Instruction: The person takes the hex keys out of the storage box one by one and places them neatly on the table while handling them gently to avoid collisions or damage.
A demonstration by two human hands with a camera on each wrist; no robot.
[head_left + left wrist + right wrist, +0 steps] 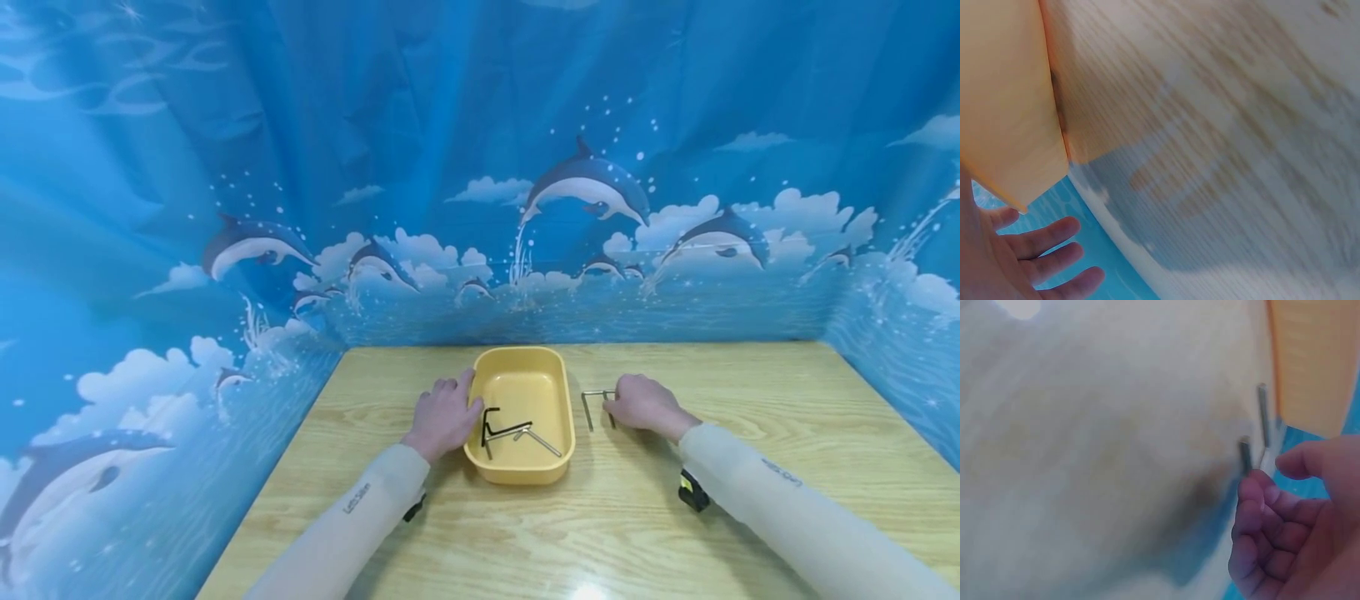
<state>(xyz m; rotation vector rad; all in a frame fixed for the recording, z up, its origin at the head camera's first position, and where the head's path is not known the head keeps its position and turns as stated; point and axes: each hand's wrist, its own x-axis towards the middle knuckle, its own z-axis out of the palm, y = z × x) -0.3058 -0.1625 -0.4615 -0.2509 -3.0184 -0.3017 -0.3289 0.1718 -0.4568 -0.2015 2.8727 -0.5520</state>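
Note:
A yellow tray (519, 475) holds several black and silver hex keys (543, 442) in its near half. My left hand (442, 417) touches its left rim; in the left wrist view, this hand (1038, 256) has its fingers spread beside the tray's wall (1010, 94), thumb mostly hidden. Right of the tray, two silver L-shaped keys (587, 412) lie on the table. My right hand (645, 404) is at the right-hand one. The right wrist view has the hand (1291, 531) with curled fingers against the shorter-looking key (1245, 456), beside the other key (1264, 415); the thumb stands slightly apart.
The wood-patterned table (510, 542) extends around the tray and both arms. A blue curtain with dolphins (588, 187) closes off the back and both sides. Dark devices are strapped under the wrists, the right one (693, 492) partly yellow.

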